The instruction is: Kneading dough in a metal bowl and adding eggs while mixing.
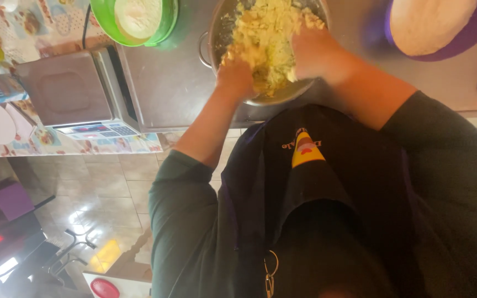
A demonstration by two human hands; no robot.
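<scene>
Two hands (238, 69) (313, 52), one dough (269, 33) bowl (208, 47)

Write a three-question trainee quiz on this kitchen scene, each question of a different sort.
1. True or false: both hands are in the metal bowl.
2. What sits left of the metal bowl? A) a green bowl B) a kettle C) a pan
3. What do the hands press into?

Key
1. True: the left hand and right hand are both in it.
2. A, the green bowl.
3. Crumbly yellow dough.
</scene>
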